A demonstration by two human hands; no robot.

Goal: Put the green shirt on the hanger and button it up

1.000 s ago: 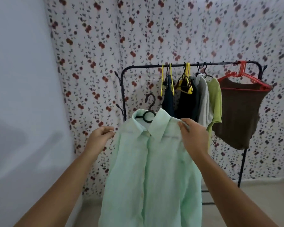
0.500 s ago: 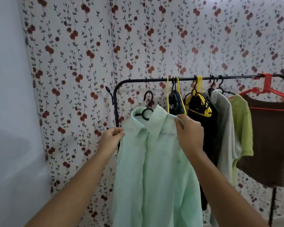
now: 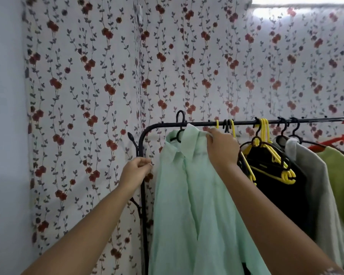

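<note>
The pale green shirt (image 3: 197, 205) hangs on a black hanger (image 3: 179, 124) at the left end of the black rack rail (image 3: 244, 122). The hanger's hook rises above the rail; whether it rests on it I cannot tell. My right hand (image 3: 221, 150) grips the shirt's right shoulder beside the collar. My left hand (image 3: 136, 169) is just left of the shirt's other shoulder, fingertips pinched together, with a narrow gap to the fabric. The shirt's front edges lie together down the middle.
The rack's curved left post (image 3: 142, 185) stands behind my left hand. Right of the shirt hang yellow hangers (image 3: 264, 132) over a black garment (image 3: 276, 185), a grey garment (image 3: 310, 175), a lime top (image 3: 342, 171) and a red hanger (image 3: 334, 140). Flowered cloth covers the wall.
Both hands have lifted the shirt and hanger up to the rail. The view has moved closer and higher. My left hand has come off the shirt's shoulder.
</note>
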